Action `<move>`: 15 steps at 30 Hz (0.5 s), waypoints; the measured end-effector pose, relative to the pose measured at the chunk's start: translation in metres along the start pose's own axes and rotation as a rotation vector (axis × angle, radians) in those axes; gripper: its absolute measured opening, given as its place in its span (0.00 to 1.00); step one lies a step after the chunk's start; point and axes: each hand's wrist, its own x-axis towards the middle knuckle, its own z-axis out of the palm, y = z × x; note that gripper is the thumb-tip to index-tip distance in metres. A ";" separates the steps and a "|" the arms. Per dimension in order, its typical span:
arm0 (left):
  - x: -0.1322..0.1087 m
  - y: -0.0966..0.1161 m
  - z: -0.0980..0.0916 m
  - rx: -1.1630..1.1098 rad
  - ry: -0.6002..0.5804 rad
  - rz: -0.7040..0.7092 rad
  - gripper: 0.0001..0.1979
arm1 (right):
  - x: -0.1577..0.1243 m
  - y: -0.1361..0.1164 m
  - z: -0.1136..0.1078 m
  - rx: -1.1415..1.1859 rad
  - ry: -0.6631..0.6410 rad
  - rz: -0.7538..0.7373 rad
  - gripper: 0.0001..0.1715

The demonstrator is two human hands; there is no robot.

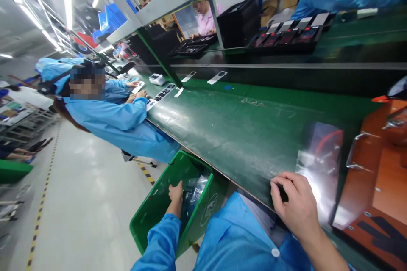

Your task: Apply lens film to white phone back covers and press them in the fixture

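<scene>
My left hand [176,198] reaches down inside a green bin [149,201] standing beside the workbench. Its fingers look curled, and whatever they hold is hidden. Crumpled clear plastic [197,190] lies in the bin just right of this hand. At the front edge of the green bench top [235,135] rests my right hand [295,201], its fingers bent and the thumb close to the index finger. Nothing shows between them. Shiny clear plastic sheets [321,152] lie flat on the bench beyond and to the right of that hand.
An orange case [365,178] with a metal handle borders the bench on the right. White cards [217,77] lie farther along the bench, where a co-worker in blue [108,114] handles similar pieces. Black trays [286,36] stand on the far line behind a raised ledge.
</scene>
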 end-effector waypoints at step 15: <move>-0.030 0.234 0.034 -0.319 -0.150 1.010 0.16 | -0.012 0.015 0.005 -0.016 0.071 -0.034 0.04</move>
